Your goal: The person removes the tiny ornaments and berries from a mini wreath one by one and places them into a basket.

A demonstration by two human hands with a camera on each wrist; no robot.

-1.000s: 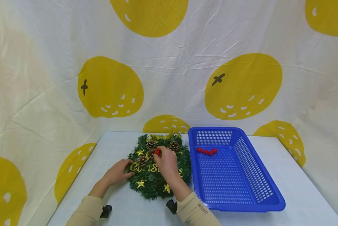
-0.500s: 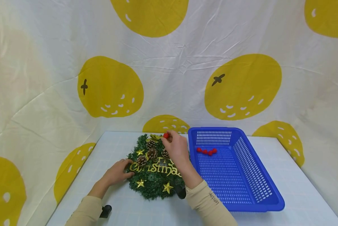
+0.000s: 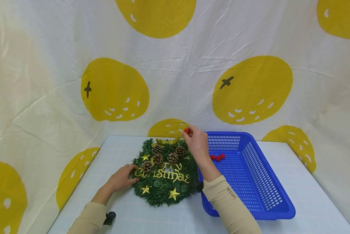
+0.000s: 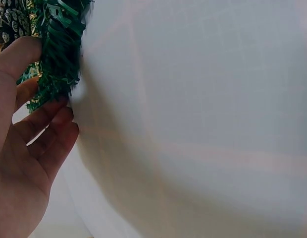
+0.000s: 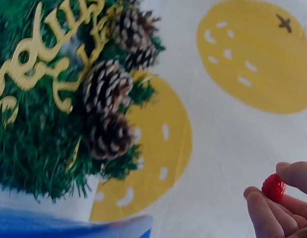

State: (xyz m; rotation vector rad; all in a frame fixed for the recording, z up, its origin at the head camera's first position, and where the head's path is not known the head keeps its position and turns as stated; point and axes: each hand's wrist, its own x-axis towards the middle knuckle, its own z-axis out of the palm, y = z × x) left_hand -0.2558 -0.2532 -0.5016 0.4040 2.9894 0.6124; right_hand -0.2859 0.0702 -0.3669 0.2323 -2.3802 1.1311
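Note:
A green Christmas wreath [image 3: 163, 191] lies on the table, with gold "Merry Christmas" lettering [image 3: 161, 174], gold stars [image 3: 174, 194] and several pine cones [image 3: 172, 158]. My left hand [image 3: 121, 176] holds its left edge; the left wrist view shows the thumb over the green tinsel [image 4: 62, 54] and the fingers at its side. Beyond the wreath's upper right, my right hand [image 3: 196, 141] is raised, pinching a small red berry [image 5: 274, 187] between thumb and fingertips. It is apart from the wreath and partly covers the basket's left rim.
A blue plastic basket [image 3: 275, 195] stands right of the wreath, with several red berries [image 3: 218, 158] inside near its far left. A gold ribbon [image 3: 167, 141] sits at the wreath's top. Behind the table [image 3: 151, 221] hangs a white cloth [image 3: 181, 91] with yellow fruit prints.
My right hand has moved right and up from the wreath's pine cones toward the basket's far left corner, carrying the red berry. My left hand has stayed on the wreath's edge.

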